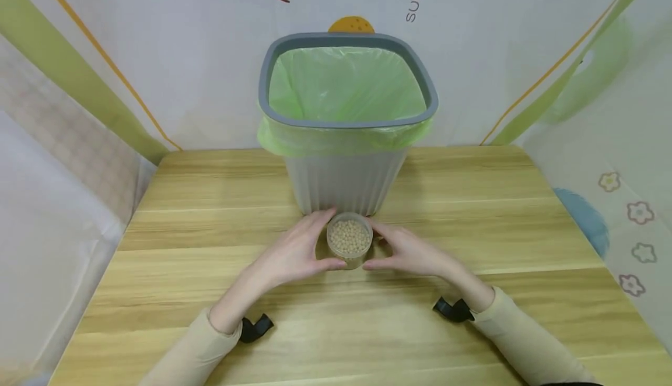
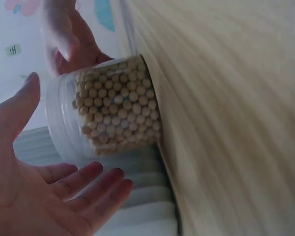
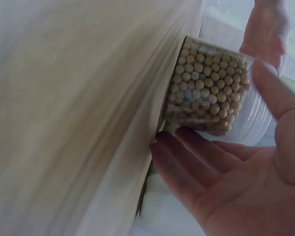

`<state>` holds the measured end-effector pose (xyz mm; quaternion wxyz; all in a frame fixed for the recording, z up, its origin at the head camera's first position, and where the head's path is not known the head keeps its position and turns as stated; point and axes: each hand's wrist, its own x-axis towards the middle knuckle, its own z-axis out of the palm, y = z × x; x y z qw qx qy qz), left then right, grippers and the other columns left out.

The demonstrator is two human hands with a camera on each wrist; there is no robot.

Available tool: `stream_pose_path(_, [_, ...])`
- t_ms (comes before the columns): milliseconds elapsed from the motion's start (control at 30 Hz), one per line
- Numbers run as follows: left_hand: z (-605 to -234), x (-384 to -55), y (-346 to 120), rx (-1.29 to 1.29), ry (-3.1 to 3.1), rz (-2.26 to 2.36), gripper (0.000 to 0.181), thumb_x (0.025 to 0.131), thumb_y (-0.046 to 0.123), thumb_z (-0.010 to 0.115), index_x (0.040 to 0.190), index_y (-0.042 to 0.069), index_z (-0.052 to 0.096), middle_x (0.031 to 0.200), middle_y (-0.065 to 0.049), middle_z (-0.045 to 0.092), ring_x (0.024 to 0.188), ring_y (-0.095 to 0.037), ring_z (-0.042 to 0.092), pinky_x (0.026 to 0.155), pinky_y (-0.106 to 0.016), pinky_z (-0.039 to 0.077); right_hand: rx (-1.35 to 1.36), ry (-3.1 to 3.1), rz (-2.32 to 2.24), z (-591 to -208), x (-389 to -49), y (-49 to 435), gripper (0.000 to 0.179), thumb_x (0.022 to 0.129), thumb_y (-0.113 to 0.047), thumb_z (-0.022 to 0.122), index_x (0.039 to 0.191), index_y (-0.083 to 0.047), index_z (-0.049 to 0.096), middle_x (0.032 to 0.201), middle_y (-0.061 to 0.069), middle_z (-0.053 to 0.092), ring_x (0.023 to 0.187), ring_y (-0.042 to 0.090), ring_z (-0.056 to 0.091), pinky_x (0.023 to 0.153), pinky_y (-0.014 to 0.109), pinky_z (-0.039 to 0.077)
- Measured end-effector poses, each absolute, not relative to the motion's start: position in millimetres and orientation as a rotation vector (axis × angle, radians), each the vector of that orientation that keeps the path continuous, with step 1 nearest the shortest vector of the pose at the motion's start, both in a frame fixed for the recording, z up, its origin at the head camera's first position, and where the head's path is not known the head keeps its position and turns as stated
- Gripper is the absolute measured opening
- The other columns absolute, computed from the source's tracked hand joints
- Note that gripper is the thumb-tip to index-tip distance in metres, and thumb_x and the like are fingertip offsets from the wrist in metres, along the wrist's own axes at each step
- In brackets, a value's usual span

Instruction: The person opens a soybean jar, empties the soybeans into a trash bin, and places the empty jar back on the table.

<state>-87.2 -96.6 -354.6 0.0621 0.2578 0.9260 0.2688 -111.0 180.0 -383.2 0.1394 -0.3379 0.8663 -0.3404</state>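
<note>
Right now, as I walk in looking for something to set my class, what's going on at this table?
A person's left hand and right hand are placed around a clear jar of small beige balls, one on each side. The jar stands upright on the wooden table, just in front of a grey bin with a green liner. The fingers are close to the jar, but whether they touch it is hard to tell.

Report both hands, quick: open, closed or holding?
Left hand: open, fingers relaxed beside the jar of beads, not gripping it.
Right hand: open on the jar's other side, not gripping it.
</note>
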Motion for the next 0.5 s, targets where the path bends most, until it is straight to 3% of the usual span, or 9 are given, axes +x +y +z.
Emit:
stream_pose_path(200, [-357, -90, -86, 0.796, 2.832, 0.834, 0.105, 0.081, 0.053, 0.084, 0.161, 0.01, 0.031, 0.16, -0.014, 0.044, 0.145, -0.034, 0.048, 0.114, -0.055, 0.049, -0.975, 2.503, -1.02, -380, -112, 175, 0.084, 0.092, -0.03, 0.078, 0.16, -0.012, 0.033, 0.158, 0.011, 0.049, 0.139, 0.029, 0.057, 0.112, 0.044, 0.053])
stream_pose_path(500, [-367, -92, -71, 0.722, 2.83, 0.922, 0.106, 0.078, 0.053, 0.086, 0.157, 0.005, 0.035, 0.152, -0.017, 0.049, 0.132, -0.037, 0.058, 0.108, -0.056, 0.053, -0.916, 2.506, -0.976, -380, -109, 172, 0.079, 0.094, -0.033, 0.075, 0.159, -0.012, 0.034, 0.156, 0.011, 0.051, 0.138, 0.029, 0.057, 0.115, 0.048, 0.049])
